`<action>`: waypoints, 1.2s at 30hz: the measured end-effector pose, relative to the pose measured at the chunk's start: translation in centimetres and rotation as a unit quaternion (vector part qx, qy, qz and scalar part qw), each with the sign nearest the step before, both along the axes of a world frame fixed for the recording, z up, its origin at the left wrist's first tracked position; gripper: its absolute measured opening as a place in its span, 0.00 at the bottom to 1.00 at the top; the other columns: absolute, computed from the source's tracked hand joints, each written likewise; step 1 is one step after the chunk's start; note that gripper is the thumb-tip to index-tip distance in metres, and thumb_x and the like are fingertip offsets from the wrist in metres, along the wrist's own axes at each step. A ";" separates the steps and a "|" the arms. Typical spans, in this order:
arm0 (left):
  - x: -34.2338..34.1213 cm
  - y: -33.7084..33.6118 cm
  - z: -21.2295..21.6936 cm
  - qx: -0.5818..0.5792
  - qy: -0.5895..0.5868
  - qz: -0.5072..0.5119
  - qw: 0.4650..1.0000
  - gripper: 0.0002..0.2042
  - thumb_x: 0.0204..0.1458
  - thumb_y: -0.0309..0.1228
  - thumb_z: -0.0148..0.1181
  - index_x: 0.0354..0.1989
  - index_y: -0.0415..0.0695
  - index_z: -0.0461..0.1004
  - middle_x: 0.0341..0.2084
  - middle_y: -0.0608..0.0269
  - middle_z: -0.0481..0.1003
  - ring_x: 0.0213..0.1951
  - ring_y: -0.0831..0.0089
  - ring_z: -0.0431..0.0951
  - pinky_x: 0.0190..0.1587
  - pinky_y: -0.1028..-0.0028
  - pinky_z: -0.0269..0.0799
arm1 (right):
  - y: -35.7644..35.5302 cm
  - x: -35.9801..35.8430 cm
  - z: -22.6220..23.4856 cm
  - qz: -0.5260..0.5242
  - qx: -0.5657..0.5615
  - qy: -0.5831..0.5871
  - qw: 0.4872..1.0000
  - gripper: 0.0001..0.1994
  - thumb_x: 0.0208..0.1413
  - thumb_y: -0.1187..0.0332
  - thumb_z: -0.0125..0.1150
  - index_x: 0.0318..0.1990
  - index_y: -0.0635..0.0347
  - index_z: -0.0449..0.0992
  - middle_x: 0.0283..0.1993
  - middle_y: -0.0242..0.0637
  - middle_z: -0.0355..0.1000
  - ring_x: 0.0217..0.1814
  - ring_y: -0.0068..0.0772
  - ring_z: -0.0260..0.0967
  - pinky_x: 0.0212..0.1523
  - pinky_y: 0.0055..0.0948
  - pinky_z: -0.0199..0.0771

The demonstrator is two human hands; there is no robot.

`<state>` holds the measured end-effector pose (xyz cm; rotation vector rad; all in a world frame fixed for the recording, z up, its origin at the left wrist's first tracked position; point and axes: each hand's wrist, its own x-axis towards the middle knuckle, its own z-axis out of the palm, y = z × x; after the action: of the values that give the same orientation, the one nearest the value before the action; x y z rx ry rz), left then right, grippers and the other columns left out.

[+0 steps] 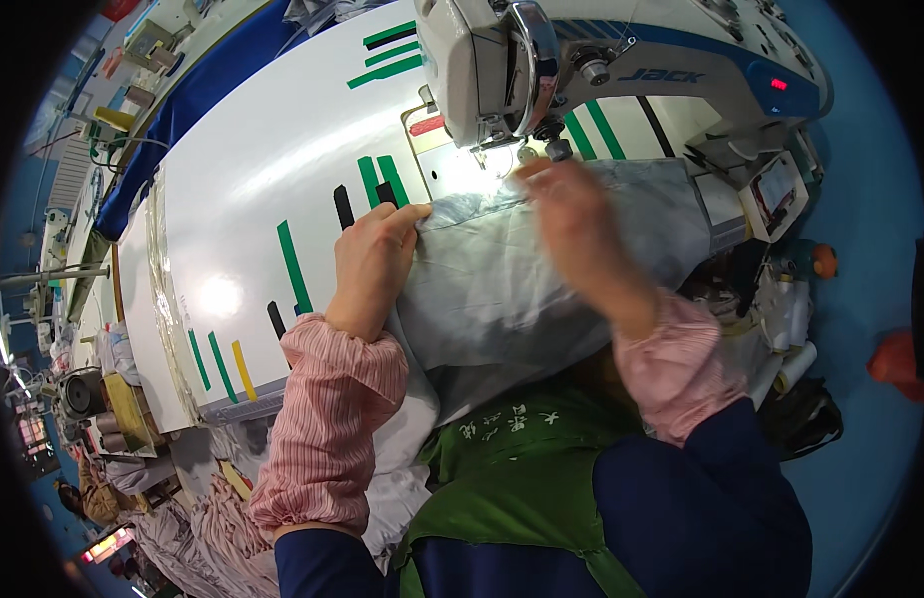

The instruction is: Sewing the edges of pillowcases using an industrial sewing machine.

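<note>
A light grey, marbled piece of fabric [522,309] lies across the front of the sewing machine table and hangs over its near edge toward my lap. At its upper left corner my left hand [375,257] is closed, its fingertips pinching the fabric's edge. My right hand [581,224], smeared by motion, is over the fabric just right of the needle area; its fingers cannot be made out clearly. Above it stands the white sewing machine [482,80], with a bright lamp lighting the presser foot and the fabric's top edge.
Green, black and yellow tape strips [292,264] mark the white table top [223,179]. A small open box [776,194] sits at the table's right end. Piled pinkish cloth [203,528] lies at lower left. A red object [895,364] is at far right.
</note>
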<state>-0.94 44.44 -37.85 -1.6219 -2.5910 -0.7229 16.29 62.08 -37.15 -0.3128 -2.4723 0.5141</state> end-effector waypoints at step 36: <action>0.4 6.7 -1.3 0.056 0.027 -0.021 0.998 0.10 0.49 0.25 0.60 0.39 0.49 0.81 0.26 0.56 0.75 0.29 0.57 0.77 0.32 0.65 0.71 | 4.7 -2.3 -2.6 0.068 0.119 -0.015 0.990 0.17 0.54 0.72 0.55 0.50 0.45 0.80 0.44 0.33 0.71 0.48 0.36 0.66 0.51 0.33 0.66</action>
<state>-0.51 51.10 -39.13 -1.6428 -2.4396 -0.8008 13.97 66.80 -39.72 -0.0572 -2.5633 0.2645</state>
